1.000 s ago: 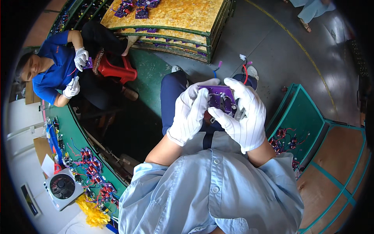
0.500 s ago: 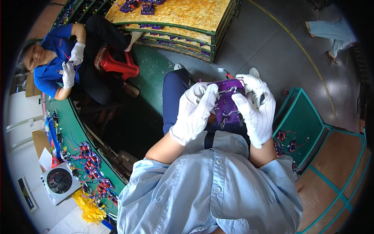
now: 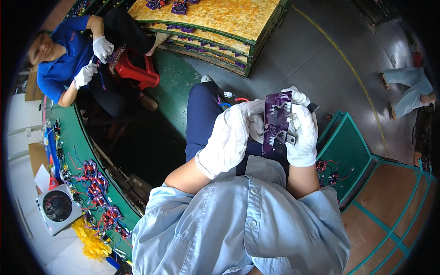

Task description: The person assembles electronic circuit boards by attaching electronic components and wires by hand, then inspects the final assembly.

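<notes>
A purple circuit board [image 3: 277, 120] stands on edge above my lap, its face with solder joints and black parts turned toward me. My right hand [image 3: 300, 130], in a white striped glove, grips the board's right side. From the left, my gloved left hand [image 3: 231, 137] reaches its fingers behind the board and holds it there; those fingertips are hidden. Red and blue wires ending in a white connector [image 3: 228, 95] stick out beyond my left hand.
Boards with wires [image 3: 103, 197] crowd a green bench at left, near a small fan [image 3: 57, 205] and yellow ties [image 3: 90, 239]. A co-worker [image 3: 68, 59] sits by a red stool [image 3: 136, 71]. Racks of boards [image 3: 206, 18] stand ahead; a green-framed cart [image 3: 348, 156] is at right.
The board has been turned to a steeper angle, and my left fingers have moved from its front to behind it. The wires and connector have swung left. A walking person moved at far right.
</notes>
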Tool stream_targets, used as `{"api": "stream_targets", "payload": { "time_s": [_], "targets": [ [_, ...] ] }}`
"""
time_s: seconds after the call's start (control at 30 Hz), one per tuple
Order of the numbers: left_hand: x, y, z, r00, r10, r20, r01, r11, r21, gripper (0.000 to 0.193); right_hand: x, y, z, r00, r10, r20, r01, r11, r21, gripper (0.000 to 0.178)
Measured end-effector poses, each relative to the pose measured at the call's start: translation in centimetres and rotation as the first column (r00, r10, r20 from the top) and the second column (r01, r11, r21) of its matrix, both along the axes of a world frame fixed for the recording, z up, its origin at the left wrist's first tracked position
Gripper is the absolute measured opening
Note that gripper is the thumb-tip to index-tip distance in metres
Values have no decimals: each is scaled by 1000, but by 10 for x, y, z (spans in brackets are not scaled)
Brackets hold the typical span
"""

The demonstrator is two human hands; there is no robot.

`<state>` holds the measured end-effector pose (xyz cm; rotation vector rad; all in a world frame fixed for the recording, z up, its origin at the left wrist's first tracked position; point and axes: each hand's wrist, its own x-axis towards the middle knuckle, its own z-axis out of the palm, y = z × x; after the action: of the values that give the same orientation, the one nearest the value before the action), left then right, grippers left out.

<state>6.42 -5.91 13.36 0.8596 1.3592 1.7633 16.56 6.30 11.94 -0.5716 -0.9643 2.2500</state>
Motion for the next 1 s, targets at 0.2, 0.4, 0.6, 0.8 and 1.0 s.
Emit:
{"api": "stream_targets", "payload": {
  "time_s": [0.2, 0.4, 0.6, 0.8, 1.0],
  "targets": [
    [-11, 14, -1, 676, 117, -728, -145, 989, 24, 27, -3, -7, 5, 966, -148, 210, 42, 897, 439, 24],
    [-24, 16, -21, 379, 105, -919, -103, 992, 71, 25, -3, -1, 3, 934, -249, 258, 28, 769, 639, 21],
    [-14, 12, -17, 990, 48, -132, -69, 984, -163, 23, 3, 5, 0, 986, -91, 142, 42, 946, 321, 18],
    [-20, 13, -27, 996, 48, -81, -62, 982, -180, 22, -4, -1, 10, 962, -135, 237, 80, 971, 227, 20],
    [-27, 15, -23, 970, 190, 152, -166, 973, -159, 25, 14, 7, -2, 966, -5, 258, -94, 924, 371, 44]
  ]
}}
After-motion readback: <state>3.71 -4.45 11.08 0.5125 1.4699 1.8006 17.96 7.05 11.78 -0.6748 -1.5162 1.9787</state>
